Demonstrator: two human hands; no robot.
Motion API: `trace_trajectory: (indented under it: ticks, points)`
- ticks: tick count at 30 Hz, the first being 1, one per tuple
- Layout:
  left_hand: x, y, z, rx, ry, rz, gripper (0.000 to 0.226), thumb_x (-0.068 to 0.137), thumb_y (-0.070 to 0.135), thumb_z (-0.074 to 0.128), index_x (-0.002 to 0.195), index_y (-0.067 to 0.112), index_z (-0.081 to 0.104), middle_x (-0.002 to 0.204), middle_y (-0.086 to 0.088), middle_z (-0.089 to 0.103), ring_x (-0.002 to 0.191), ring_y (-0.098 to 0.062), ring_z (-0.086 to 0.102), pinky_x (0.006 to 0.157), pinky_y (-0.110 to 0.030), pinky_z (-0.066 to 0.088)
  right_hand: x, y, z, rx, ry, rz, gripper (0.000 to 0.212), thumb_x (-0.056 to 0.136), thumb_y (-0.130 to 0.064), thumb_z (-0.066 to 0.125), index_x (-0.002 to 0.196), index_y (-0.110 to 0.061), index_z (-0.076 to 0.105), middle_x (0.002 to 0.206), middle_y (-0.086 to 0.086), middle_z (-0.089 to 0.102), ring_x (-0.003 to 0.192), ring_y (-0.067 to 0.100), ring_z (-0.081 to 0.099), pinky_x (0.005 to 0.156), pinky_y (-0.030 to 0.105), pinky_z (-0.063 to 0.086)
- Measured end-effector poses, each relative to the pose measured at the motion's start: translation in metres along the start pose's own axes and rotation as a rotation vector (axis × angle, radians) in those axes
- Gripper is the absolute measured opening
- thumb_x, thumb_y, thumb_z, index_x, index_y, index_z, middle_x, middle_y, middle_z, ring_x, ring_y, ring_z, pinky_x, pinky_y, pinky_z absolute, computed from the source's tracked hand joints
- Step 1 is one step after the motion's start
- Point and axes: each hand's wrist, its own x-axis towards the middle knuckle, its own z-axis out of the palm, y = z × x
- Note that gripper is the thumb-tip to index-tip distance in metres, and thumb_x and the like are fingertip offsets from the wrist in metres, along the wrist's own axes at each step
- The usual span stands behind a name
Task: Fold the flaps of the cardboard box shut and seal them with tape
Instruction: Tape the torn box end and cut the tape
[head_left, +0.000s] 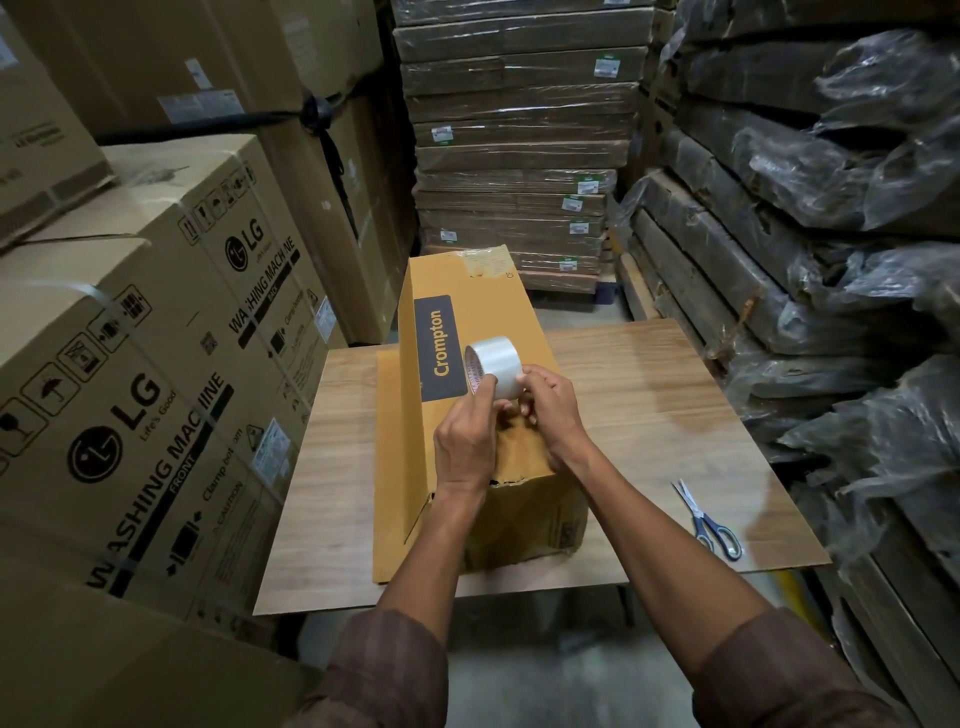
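Here the cardboard box (483, 415) lies lengthwise on my desk (649, 415), one long flap standing upright along its left side and another flap flat on the desk. Above the box top I hold the tape roll (493, 371): my left grip (465, 441) pinches its near edge and my right grip (553, 410) curls round its right side. Scissors (709, 519) lie well apart on the desk's right, with stacked LG cartons (130, 389) to the left.
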Motion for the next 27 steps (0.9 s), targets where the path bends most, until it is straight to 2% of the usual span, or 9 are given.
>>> trace_trajectory:
  ticks: [4, 6, 8, 12, 14, 18, 21, 25, 27]
  points:
    - [0.001, 0.002, -0.004, -0.005, 0.037, 0.029, 0.035, 0.091, 0.016, 0.072, 0.120, 0.013, 0.052, 0.067, -0.006, 0.059, 0.055, -0.019, 0.054, 0.044, -0.034, 0.047, 0.001, 0.001, -0.001, -0.028, 0.000, 0.009, 0.021, 0.097, -0.005, 0.047, 0.089, 0.006, 0.064, 0.056, -0.003, 0.045, 0.045, 0.005, 0.036, 0.041, 0.016, 0.030]
    - [0.001, 0.003, -0.005, -0.003, 0.031, 0.018, 0.038, 0.089, 0.013, 0.074, 0.120, 0.013, 0.051, 0.068, -0.006, 0.059, 0.056, -0.020, 0.054, 0.044, -0.034, 0.048, 0.002, 0.002, -0.002, -0.055, 0.000, 0.005, 0.026, 0.096, -0.005, 0.047, 0.090, 0.017, 0.057, 0.060, 0.003, 0.043, 0.046, 0.005, 0.036, 0.042, 0.016, 0.030]
    - [0.001, 0.004, -0.005, -0.010, 0.021, -0.007, 0.044, 0.085, 0.009, 0.079, 0.118, 0.013, 0.051, 0.067, -0.005, 0.059, 0.055, -0.020, 0.054, 0.042, -0.033, 0.047, 0.002, 0.004, -0.002, -0.082, -0.002, 0.003, 0.027, 0.095, -0.006, 0.046, 0.092, 0.020, 0.055, 0.063, 0.004, 0.043, 0.047, 0.005, 0.036, 0.043, 0.017, 0.030]
    - [0.002, 0.004, -0.005, -0.023, 0.004, -0.049, 0.032, 0.089, 0.017, 0.076, 0.099, 0.019, 0.045, 0.065, -0.005, 0.058, 0.054, -0.021, 0.053, 0.040, -0.038, 0.046, -0.001, 0.002, 0.000, -0.092, -0.015, 0.005, 0.024, 0.092, 0.001, 0.042, 0.092, 0.012, 0.063, 0.055, -0.009, 0.048, 0.050, 0.004, 0.036, 0.045, 0.020, 0.028]
    - [0.001, 0.003, -0.004, -0.030, -0.007, -0.060, 0.031, 0.091, 0.022, 0.074, 0.107, 0.017, 0.048, 0.067, -0.006, 0.059, 0.055, -0.021, 0.055, 0.042, -0.038, 0.049, -0.002, 0.002, -0.001, -0.091, -0.028, -0.008, 0.023, 0.091, 0.001, 0.043, 0.090, 0.010, 0.064, 0.055, -0.010, 0.049, 0.050, 0.004, 0.037, 0.046, 0.020, 0.029]
    - [0.002, 0.004, -0.004, -0.018, 0.005, -0.075, 0.051, 0.088, 0.017, 0.078, 0.128, 0.012, 0.048, 0.069, -0.007, 0.062, 0.056, -0.021, 0.058, 0.044, -0.034, 0.050, 0.001, 0.007, -0.001, -0.093, -0.016, -0.050, 0.023, 0.098, -0.014, 0.049, 0.086, -0.002, 0.065, 0.056, -0.003, 0.045, 0.049, 0.007, 0.037, 0.044, 0.018, 0.030]
    - [0.002, 0.004, -0.004, 0.008, -0.001, -0.078, 0.056, 0.084, 0.011, 0.082, 0.128, 0.013, 0.047, 0.068, -0.006, 0.062, 0.055, -0.022, 0.058, 0.042, -0.034, 0.051, 0.003, 0.009, -0.001, -0.108, -0.006, -0.051, 0.022, 0.098, -0.018, 0.050, 0.084, -0.006, 0.064, 0.052, -0.005, 0.043, 0.047, 0.008, 0.036, 0.044, 0.020, 0.029]
    - [0.002, 0.005, -0.005, 0.018, -0.012, -0.107, 0.053, 0.083, 0.010, 0.081, 0.123, 0.014, 0.047, 0.067, -0.006, 0.061, 0.054, -0.022, 0.058, 0.040, -0.034, 0.050, 0.006, 0.012, -0.001, -0.134, -0.010, -0.030, 0.030, 0.092, -0.018, 0.049, 0.084, 0.008, 0.061, 0.053, -0.004, 0.044, 0.048, 0.009, 0.036, 0.045, 0.023, 0.029]
    - [0.002, 0.005, -0.005, 0.015, -0.026, -0.127, 0.048, 0.085, 0.011, 0.080, 0.121, 0.015, 0.047, 0.068, -0.006, 0.061, 0.056, -0.022, 0.058, 0.041, -0.034, 0.050, 0.006, 0.011, 0.000, -0.147, -0.009, -0.041, 0.027, 0.090, -0.017, 0.048, 0.079, 0.004, 0.061, 0.054, -0.004, 0.044, 0.050, 0.009, 0.037, 0.046, 0.023, 0.029]
